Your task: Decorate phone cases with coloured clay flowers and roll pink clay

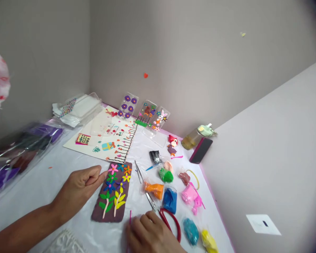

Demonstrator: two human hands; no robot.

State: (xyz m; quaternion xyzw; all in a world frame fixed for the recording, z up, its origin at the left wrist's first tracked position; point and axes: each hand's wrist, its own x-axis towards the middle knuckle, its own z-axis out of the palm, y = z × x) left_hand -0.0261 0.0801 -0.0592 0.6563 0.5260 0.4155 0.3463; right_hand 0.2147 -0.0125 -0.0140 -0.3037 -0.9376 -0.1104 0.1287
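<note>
Indoors | grey wall, white-covered table | left hand curled narrow beside brown panel | right hand: cannot tell grip

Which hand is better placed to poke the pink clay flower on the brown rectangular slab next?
Probably the left hand: it's beside that flower, while the right hand lies farther off, beside the red-handled scissors.

Looks moderately bright and diffuse over the white counter, dimming toward the left along the grey wall. Throws white glints off the clear plastic bag. Falls to blurred black at the right-hand corners, with wide-angle stretch toward the edges and slight softness in fine detail.
</note>
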